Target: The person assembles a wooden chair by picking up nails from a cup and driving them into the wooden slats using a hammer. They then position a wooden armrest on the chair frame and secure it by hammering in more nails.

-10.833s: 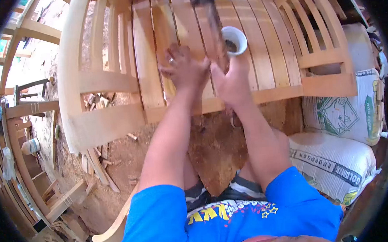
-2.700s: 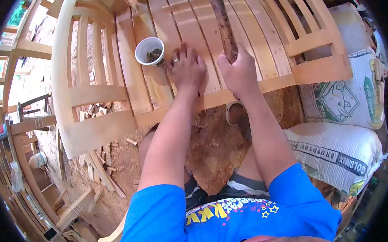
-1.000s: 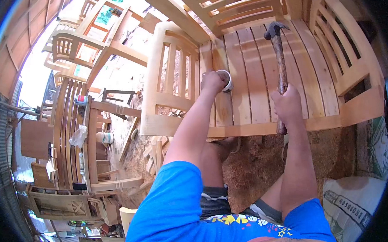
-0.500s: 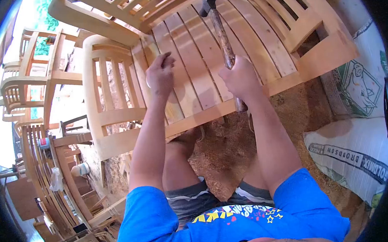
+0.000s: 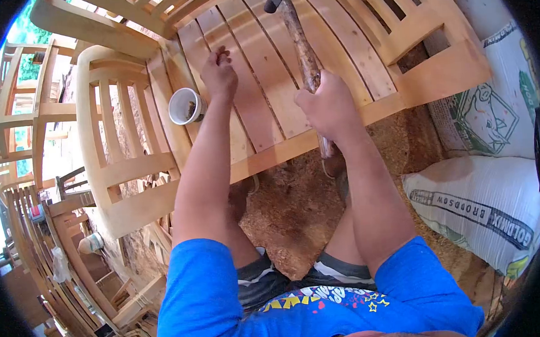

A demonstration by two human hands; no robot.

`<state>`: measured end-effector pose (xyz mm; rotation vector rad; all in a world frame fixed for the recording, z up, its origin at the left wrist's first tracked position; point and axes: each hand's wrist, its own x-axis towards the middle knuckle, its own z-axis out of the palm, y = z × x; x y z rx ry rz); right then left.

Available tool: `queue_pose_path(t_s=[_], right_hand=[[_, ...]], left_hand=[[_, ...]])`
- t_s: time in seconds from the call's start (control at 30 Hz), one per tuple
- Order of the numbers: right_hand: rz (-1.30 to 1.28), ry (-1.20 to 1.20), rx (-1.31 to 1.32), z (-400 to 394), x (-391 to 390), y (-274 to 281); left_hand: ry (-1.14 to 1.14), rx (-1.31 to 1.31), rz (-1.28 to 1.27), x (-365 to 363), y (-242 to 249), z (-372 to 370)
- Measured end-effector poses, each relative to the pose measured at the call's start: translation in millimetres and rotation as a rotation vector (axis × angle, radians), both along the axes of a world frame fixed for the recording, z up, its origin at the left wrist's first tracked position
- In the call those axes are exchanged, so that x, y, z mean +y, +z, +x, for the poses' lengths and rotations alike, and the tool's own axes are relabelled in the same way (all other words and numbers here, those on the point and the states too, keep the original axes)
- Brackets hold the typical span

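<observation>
- One right hand [image 5: 329, 104], the person's own: I see it closed firmly round the lower handle of a hammer, thumb laid along the wood.
- One hammer [image 5: 300, 48], wooden handle, dark claw head: held slanting above the seat, head toward the far side of the bench and close to the top of my view, butt emerging below the fist near the front rail [image 5: 269, 149].
- One left hand [image 5: 219, 76], same person: raised above the slats, fingers curled inward; I cannot tell whether they pinch anything small.
- One white cup [image 5: 179, 105], open-mouthed: on the slats just beside the left forearm, between it and the left side panel. Inside I make out small dark pieces, too small for me to identify.
- One wooden bench seat [image 5: 257, 96]: pale and reddish slats, narrow gaps between, front rail nearest the person.
- Two slatted side panels, one at the left end [image 5: 139, 169], one at the right end [image 5: 415, 33].
- Two filled white sacks at my right: the lower sack [image 5: 466, 185], printed in dark lettering, and the upper sack [image 5: 478, 118], bearing a green drawing.
- One blue shirt [image 5: 206, 288], printed front, above dark shorts [image 5: 261, 282].
- Brown ground [image 5: 290, 210], below the bench.
</observation>
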<state>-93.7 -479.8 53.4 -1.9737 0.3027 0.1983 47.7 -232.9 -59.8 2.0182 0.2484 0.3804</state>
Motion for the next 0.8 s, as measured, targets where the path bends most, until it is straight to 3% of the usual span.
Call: queue_pose_path(t_s=[0.1,0.2,0.3,0.4,0.53,0.8], right_hand=[[-0.008,0.037,0.015,-1.3,-1.6,0.2],[-0.018,0.051,0.021,-3.0,-1.0,4.3],[-0.035,0.037,0.034,-4.7,0.6,3.6],[0.0,0.017,0.07,-5.6,2.5,0.0],[-0.029,0.033,0.105,-7.2,2.3,5.2],[-0.001,0.055,0.078,-10.7,8.9,-1.0]], left_hand=[[-0.018,-0.019,0.092,13.2,-6.0,6.7],[-0.08,-0.17,0.334,11.8,-3.6,7.8],[0.063,-0.451,0.7,-10.7,-2.8,3.7],[-0.051,-0.192,0.452,-30.8,-2.7,-0.6],[-0.068,-0.015,0.388,-38.4,-30.0,0.4],[-0.08,0.015,0.454,-37.0,-23.3,5.5]])
